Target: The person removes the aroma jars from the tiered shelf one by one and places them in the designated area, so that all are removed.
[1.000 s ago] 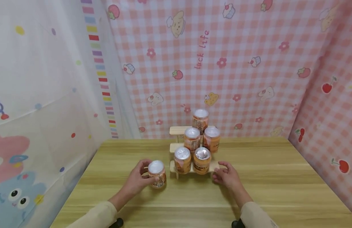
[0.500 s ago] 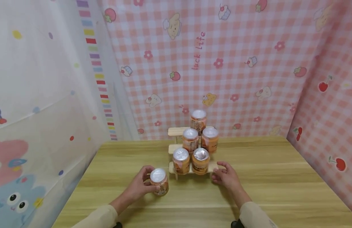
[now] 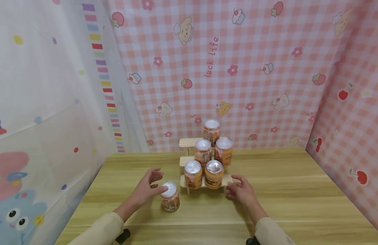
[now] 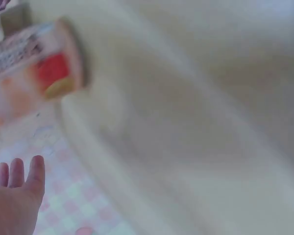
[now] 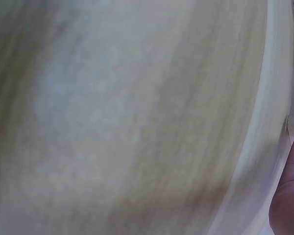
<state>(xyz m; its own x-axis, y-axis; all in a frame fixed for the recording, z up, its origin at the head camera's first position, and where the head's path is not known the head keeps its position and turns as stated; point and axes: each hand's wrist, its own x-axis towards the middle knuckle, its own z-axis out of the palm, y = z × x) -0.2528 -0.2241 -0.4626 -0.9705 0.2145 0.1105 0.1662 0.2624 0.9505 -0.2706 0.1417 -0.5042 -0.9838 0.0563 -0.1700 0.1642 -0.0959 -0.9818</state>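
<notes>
- In the head view, a loose can (image 3: 170, 203) is seen upright on the table (image 3: 268, 217), in front and to the left of a three-tier wooden rack (image 3: 189, 143).
- The fingers of the left hand (image 3: 146, 188) are spread and bent beside that can; the thumb is laid over the left part of its lid, but whether the lid is touched cannot be told. No grip is seen to be closed around the can.
- The right hand (image 3: 242, 191) is placed at the right end of the bottom tier, its fingers bent; whether the wood is pinched or only touched cannot be told.
- Five cans are borne by the rack: a top can (image 3: 211, 136), two on the middle tier, two on the bottom.
- The loose can could be tipped if its lid were caught off-centre by the thumb; the standing cans could be shaken, or even toppled, if the rack were nudged by the right hand.
- In the left wrist view, the can is blurred at upper left, and three fingers are shown slightly parted below it, apart from it in the picture.
- In the right wrist view, mostly blurred wood is shown; part of the hand is cut off at the edge, so its hold cannot be judged.
</notes>
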